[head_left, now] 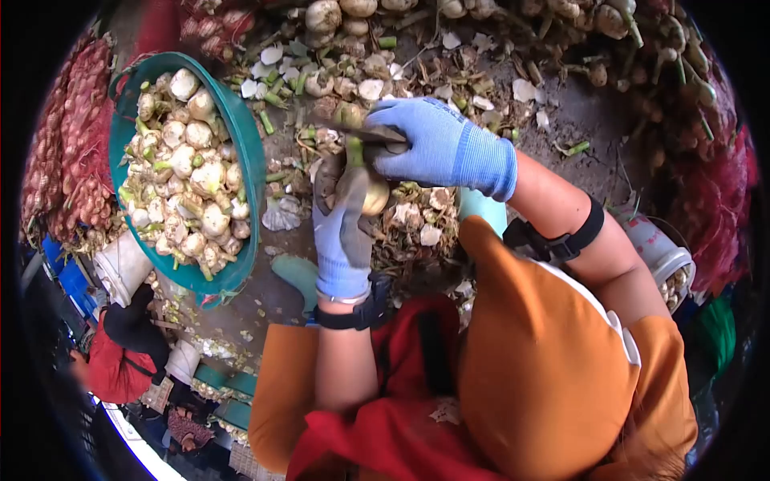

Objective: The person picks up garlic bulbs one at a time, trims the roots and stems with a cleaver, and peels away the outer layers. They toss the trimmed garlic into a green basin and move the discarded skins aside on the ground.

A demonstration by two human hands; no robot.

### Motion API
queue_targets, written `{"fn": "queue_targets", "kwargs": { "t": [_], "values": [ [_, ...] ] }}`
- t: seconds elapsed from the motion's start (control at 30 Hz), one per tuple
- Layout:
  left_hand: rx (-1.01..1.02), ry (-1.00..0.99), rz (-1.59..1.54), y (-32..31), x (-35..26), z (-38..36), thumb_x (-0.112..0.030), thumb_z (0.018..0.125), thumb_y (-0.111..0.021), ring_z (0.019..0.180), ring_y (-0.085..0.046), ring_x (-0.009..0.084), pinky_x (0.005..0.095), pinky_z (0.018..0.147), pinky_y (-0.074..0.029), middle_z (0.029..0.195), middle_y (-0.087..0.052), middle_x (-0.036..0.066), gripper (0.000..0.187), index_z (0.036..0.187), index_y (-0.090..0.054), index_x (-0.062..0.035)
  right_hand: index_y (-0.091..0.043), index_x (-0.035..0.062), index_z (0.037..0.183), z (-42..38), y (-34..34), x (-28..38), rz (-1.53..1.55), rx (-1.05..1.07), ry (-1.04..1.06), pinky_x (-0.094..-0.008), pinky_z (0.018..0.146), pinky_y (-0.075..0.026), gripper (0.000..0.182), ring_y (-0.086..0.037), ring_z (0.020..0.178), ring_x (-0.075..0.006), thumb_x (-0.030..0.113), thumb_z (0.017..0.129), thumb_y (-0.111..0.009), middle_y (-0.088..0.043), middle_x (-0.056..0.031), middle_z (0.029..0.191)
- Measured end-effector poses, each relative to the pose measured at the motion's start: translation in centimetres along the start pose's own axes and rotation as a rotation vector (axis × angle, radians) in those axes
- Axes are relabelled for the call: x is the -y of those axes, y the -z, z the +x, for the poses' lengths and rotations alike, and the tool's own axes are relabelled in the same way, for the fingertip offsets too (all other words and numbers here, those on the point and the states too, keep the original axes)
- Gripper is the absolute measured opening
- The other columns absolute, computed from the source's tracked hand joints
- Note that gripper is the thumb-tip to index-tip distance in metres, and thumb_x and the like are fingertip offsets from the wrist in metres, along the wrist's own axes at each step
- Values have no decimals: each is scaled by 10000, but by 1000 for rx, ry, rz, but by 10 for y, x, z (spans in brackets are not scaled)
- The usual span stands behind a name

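Observation:
My left hand (343, 220), in a blue glove with a grey palm, is closed around a garlic bulb (375, 197). The bulb's green stem (354, 152) points up between my hands. In a matching glove, my right hand (429, 143) grips a knife (353, 130), its dark blade blurred and lying across the top of the stem. Part of the knife's handle is hidden by my fingers. Below both hands, a heap of peelings and trimmed bits (417, 228) covers the ground.
At left stands a green basin (255, 172) full of trimmed garlic bulbs (180, 176). Red net sacks (80, 144) line the far left. Untrimmed garlic (561, 16) is piled along the back. A white bucket (666, 260) sits at right. Another person (124, 361) is at lower left.

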State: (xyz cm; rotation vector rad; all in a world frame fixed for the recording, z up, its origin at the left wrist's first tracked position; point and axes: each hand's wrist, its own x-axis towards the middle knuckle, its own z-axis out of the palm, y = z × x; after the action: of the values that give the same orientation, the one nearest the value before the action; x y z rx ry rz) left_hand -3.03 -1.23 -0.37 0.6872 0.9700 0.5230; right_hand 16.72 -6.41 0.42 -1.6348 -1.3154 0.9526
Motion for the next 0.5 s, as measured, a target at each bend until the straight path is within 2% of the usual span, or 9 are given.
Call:
{"fn": "queue_targets", "kwargs": {
  "t": [0.03, 0.1, 0.17, 0.2, 0.27, 0.3, 0.33, 0.4, 0.5],
  "values": [
    [-189, 88, -194, 4, 0, 1, 32, 904, -585, 1075, -620, 279, 397, 917, -555, 1307, -519, 179, 468, 1350, -475, -59, -680, 56, 927, 0, 3, 0, -193, 76, -27, -436, 771, -534, 328, -672, 841, -373, 356, 818, -605, -697, -188, 901],
    [-95, -168, 300, 0, -22, 7, -102, 897, -640, 1056, -617, 241, 347, 849, -571, 1138, -612, 151, 471, 1334, -476, -33, -692, 73, 942, 11, 8, -25, -417, 293, -289, -422, 784, -538, 319, -684, 873, -346, 355, 825, -601, -695, -194, 913],
    [32, -294, 150, 9, -73, 8, -187, 848, -686, 997, -635, 244, 346, 788, -576, 1138, -616, 142, 439, 1233, -518, -59, -681, 57, 891, 23, 20, -46, -551, 367, -538, -432, 767, -531, 315, -667, 851, -353, 361, 821, -637, -681, -157, 955],
    [17, -327, -87, 20, -94, 12, -208, 823, -691, 1002, -631, 231, 335, 775, -574, 1149, -619, 103, 490, 1258, -515, -65, -681, 56, 927, 26, 26, -47, -509, 204, -445, -423, 799, -530, 332, -664, 889, -352, 370, 832, -635, -675, -157, 1027],
    [511, -114, -743, 39, -139, 14, -270, 825, -693, 1026, -622, 243, 314, 788, -559, 1159, -624, 82, 581, 1329, -495, -59, -675, 54, 995, 36, 16, -57, -433, -58, -225, -415, 864, -519, 355, -648, 974, -356, 373, 844, -631, -637, -166, 1167],
    [478, -42, -916, 45, -142, 9, -344, 857, -681, 1043, -610, 258, 340, 856, -531, 1230, -618, 97, 652, 1389, -452, -45, -667, 54, 1029, 54, 11, -55, -419, -175, -82, -415, 897, -507, 363, -633, 1022, -361, 366, 845, -630, -605, -174, 1234],
    [432, -85, -835, 47, -133, 15, -394, 881, -651, 1086, -596, 291, 373, 905, -511, 1268, -603, 124, 667, 1409, -438, -48, -652, 55, 1074, 70, 8, -52, -421, -91, -69, -422, 943, -480, 379, -597, 1104, -372, 354, 841, -638, -526, -181, 1348],
    [452, 23, -675, 51, -98, 38, -490, 956, -526, 1227, -537, 335, 465, 1037, -442, 1345, -562, 176, 646, 1411, -441, -39, -685, 96, 1063, 98, -22, -83, -444, -76, -47, -436, 932, -488, 348, -613, 1073, -349, 354, 854, -578, -590, -148, 1224],
    [176, 123, -486, 33, -39, 44, -490, 981, -489, 1183, -568, 310, 445, 995, -491, 1263, -601, 166, 564, 1306, -520, -31, -682, 99, 1109, 99, -24, -87, -518, 88, -155, -438, 940, -489, 367, -610, 1102, -337, 340, 854, -574, -582, -163, 1255]
  ]
}}
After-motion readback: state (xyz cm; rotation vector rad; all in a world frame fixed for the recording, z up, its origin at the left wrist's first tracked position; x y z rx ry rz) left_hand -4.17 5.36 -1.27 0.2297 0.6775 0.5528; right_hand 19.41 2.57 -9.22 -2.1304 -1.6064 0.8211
